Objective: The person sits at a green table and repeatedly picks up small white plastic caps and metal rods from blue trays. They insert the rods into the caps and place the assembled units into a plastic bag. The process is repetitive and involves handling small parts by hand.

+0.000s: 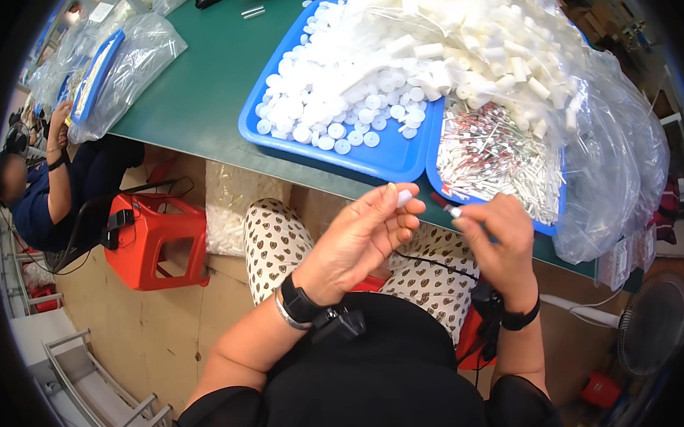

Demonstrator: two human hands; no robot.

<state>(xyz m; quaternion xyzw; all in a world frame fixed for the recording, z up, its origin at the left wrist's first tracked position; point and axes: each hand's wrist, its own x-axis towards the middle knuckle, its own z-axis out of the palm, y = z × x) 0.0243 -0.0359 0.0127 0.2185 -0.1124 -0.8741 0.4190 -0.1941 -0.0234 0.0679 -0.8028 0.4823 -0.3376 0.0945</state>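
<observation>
Left hand [360, 241], palm up over the person's lap, pinches a small white cap [404, 197] between thumb and fingertips. Right hand [497, 234], just to the right, is curled around a thin red-and-white stick [443, 204] whose tip points toward the cap; the two are near but not touching. Beyond both hands, at the near edge of the green bench [202, 93], sit two blue trays. One tray [394, 161] on the left carries round white caps; the other tray [435, 168] on the right carries more red-and-white sticks. A clear plastic bag [611, 164] of white tubes spills over both. Far left, another person [49, 193] sits beside a red stool [154, 240].
</observation>
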